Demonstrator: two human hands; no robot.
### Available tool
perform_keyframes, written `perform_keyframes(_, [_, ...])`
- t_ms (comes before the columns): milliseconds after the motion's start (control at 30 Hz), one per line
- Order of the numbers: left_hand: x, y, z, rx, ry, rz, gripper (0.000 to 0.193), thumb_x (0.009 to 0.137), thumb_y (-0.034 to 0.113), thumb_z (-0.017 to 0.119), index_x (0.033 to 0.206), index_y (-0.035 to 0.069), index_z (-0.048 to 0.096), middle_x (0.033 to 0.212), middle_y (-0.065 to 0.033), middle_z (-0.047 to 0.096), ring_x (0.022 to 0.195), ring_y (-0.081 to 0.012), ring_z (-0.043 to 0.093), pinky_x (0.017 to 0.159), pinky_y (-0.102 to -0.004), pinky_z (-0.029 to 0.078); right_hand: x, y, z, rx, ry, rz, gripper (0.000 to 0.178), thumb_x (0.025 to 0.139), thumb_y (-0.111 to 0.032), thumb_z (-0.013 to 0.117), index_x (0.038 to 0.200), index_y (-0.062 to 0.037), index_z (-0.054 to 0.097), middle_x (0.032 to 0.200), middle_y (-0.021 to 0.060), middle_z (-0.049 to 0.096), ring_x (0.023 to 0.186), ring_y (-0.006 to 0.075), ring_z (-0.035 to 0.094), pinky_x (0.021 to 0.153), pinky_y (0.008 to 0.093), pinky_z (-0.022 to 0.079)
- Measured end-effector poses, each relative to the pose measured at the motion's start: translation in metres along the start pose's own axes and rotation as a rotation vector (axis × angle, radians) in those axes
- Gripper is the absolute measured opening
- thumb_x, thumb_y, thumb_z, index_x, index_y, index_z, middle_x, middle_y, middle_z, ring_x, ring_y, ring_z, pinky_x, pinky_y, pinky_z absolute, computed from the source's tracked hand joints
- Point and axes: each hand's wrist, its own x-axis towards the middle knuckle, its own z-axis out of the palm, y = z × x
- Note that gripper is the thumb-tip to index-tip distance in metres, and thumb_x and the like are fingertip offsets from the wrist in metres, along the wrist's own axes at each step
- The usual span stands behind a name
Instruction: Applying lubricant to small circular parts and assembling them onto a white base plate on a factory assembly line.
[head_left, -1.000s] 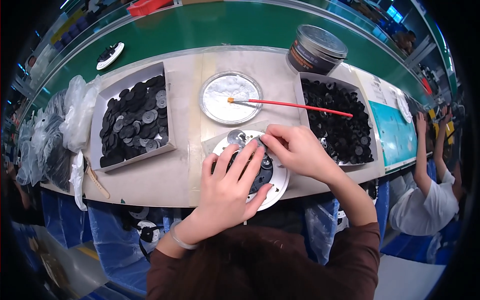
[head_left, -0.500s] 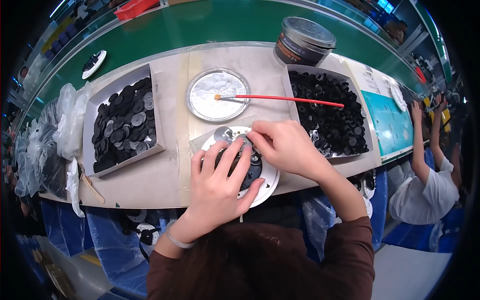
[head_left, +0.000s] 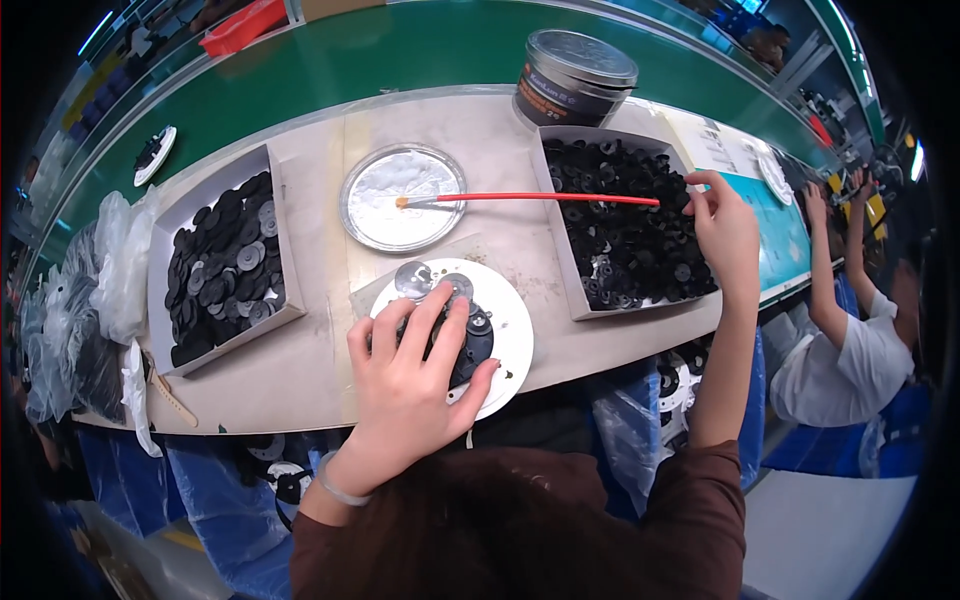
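Observation:
A round white plate [head_left: 513, 335] carrying dark and grey gears [head_left: 478, 345] lies on the worktable in front of me. Spread over it is my left hand [head_left: 415, 385], fingertips on the gears and thumb along the plate's near right part; it grips nothing. My right hand [head_left: 722, 225] is at the right edge of the right-hand box [head_left: 575, 285], which is full of small black plastic parts [head_left: 630, 240]. Its index finger and thumb are bent toward each other in a pinch; what lies between them is too small and dark to make out.
A red-handled brush [head_left: 540, 197] spans from a round dish of white grease [head_left: 405, 165] to the right box. Behind stands a dark can [head_left: 575, 80]. At left are a box [head_left: 290, 270] of black discs and plastic bags [head_left: 125, 260]. Another person's arms [head_left: 825, 260] show far right.
My right hand has left the plate and moved right to the box of small black parts. The left hand stays on the plate. The whole view has shifted slightly.

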Motion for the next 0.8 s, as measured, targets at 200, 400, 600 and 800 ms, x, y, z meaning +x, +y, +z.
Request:
perform_keyframes(200, [-0.003,-0.001,0.002,0.017,0.009,0.0,0.045,0.066,0.028,0.066,0.102,0.002,0.058,0.111,-0.0091,0.054,0.094,-0.0258,0.045,0.082,-0.039,0.03,0.011,0.024,0.019,-0.083,-0.088,-0.069,0.018,0.073,-0.012,0.064,0.09,-0.0075,0.063,0.078,0.0065,0.063,0.075,0.0208,0.056,0.068,0.0305,0.045])
perform_keyframes(400, [0.0,0.002,0.0,0.02,0.003,-0.005,0.044,0.066,0.026,0.066,0.102,0.002,0.058,0.111,-0.0089,0.054,0.094,-0.0262,0.045,0.082,-0.0386,0.03,0.018,0.02,0.033,-0.237,-0.015,-0.144,0.015,0.069,-0.012,0.066,0.084,-0.0081,0.063,0.085,0.0084,0.059,0.089,0.0245,0.053,0.076,0.0338,0.044])
perform_keyframes(600, [0.0,0.003,-0.001,0.032,-0.002,-0.011,0.044,0.066,0.026,0.066,0.102,0.003,0.058,0.111,-0.009,0.054,0.094,-0.0265,0.045,0.082,-0.0378,0.031,0.022,0.025,0.03,0.003,-0.019,-0.106,0.01,0.072,-0.013,0.065,0.076,-0.0049,0.06,0.088,0.0068,0.06,0.079,0.0191,0.058,0.066,0.0304,0.045])
perform_keyframes(800, [0.001,0.003,0.003,0.004,0.004,-0.007,0.045,0.066,0.027,0.066,0.103,0.003,0.058,0.112,-0.0083,0.054,0.094,-0.0268,0.045,0.083,-0.0375,0.031,0.0,-0.009,-0.002,1.148,-0.246,0.131,0.006,0.081,-0.006,0.056,0.081,-0.0059,0.049,0.099,0.0103,0.06,0.074,0.01,0.06,0.044,0.0129,0.037])
